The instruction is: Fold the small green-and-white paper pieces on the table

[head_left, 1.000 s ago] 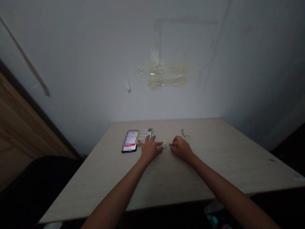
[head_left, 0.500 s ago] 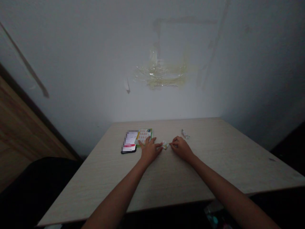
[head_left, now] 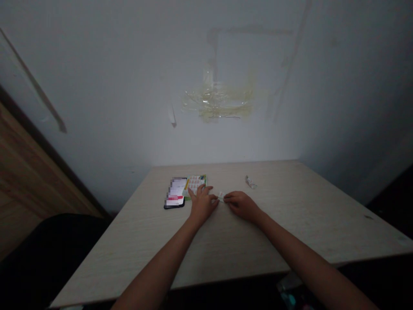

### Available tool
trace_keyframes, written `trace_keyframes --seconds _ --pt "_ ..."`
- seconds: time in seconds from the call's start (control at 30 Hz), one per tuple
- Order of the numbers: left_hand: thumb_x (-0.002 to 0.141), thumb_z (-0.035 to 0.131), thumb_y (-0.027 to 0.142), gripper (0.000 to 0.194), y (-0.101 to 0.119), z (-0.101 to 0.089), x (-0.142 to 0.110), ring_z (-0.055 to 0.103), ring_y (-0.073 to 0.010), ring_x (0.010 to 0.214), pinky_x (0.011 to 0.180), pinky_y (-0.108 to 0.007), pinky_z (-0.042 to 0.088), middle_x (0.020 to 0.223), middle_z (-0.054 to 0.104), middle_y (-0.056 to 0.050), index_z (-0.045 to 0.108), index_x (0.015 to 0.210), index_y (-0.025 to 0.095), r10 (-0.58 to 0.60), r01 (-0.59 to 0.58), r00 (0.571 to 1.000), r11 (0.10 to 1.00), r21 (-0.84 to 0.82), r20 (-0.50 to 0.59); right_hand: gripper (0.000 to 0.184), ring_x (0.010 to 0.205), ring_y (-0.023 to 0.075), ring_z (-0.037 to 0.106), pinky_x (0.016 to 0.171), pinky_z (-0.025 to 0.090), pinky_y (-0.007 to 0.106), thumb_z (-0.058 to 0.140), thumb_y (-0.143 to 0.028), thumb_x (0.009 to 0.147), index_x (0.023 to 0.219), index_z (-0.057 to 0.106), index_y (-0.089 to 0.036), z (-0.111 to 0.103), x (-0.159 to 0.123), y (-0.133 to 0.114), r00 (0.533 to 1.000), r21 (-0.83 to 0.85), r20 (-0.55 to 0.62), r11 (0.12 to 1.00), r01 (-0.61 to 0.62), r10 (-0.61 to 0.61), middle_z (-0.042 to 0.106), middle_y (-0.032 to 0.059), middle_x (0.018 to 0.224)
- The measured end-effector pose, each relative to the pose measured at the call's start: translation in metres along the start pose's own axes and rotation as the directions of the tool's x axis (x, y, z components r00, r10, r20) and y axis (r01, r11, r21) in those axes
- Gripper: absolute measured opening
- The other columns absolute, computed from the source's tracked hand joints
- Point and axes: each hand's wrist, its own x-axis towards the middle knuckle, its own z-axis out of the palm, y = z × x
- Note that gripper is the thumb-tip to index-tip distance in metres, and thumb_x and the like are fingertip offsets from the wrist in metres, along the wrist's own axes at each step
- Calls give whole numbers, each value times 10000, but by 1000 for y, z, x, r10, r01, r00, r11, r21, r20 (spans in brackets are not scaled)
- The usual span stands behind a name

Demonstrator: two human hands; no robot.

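A small pale piece of folded paper point(head_left: 221, 195) lies on the table between my two hands. My left hand point(head_left: 203, 206) has its thumb and index finger closed at the paper's left edge, while its other fingers spread towards a printed card point(head_left: 195, 183) with rows of small pictures. From the right, my right hand point(head_left: 242, 204) pinches the paper's near right edge with its fingertips. Left of the card is a phone point(head_left: 176, 193) with a black edge and a partly blurred bright screen. The fingers hide part of the paper.
A crumpled whitish scrap point(head_left: 250, 182) lies on the table beyond my right hand. The pale wood table point(head_left: 277, 172) meets a grey wall with peeling clear tape point(head_left: 219, 101). A dark chair-like shape point(head_left: 54, 245) stands at the left.
My right hand has moved slightly left and nearer to me, closing on the paper's edge. The paper shows less of its yellowish surface. My left hand stays almost in place.
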Motion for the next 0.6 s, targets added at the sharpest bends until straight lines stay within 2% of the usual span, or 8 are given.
trace_keyframes --seconds 0.1,0.33,0.47,0.6 --pt "865 641 397 155 -2 -5 0 346 -342 1382 1102 -771 2 1374 586 1 783 851 338 29 -29 999 1000 0 15 299 1013 183 676 971 500 361 581 -105 834 1040 758 -230 -1 0 0 1000 -1 -1 1000 -2 2 739 64 1093" --pt "893 589 412 201 -3 -10 -2 333 -342 1400 1112 -763 12 1420 558 6 778 893 344 94 -97 993 994 45 74 304 1033 183 668 964 504 351 570 -108 841 1060 750 -215 2 -1 3 1000 22 17 1000 -9 9 730 74 1112" --pt "895 585 420 206 -2 -7 1 342 -338 1396 1106 -769 52 1418 564 5 769 878 329 69 -73 995 996 57 71 287 1039 178 666 961 507 340 573 -113 845 1042 754 -215 3 -1 4 1000 56 11 998 -23 22 729 73 1110" --pt "888 589 392 210 1 -1 7 381 -342 1367 1087 -782 114 1391 589 6 750 805 285 -6 5 999 999 37 33 282 1027 169 670 960 512 341 574 -117 851 1035 755 -232 2 0 4 998 108 1 992 -59 59 732 60 1105"
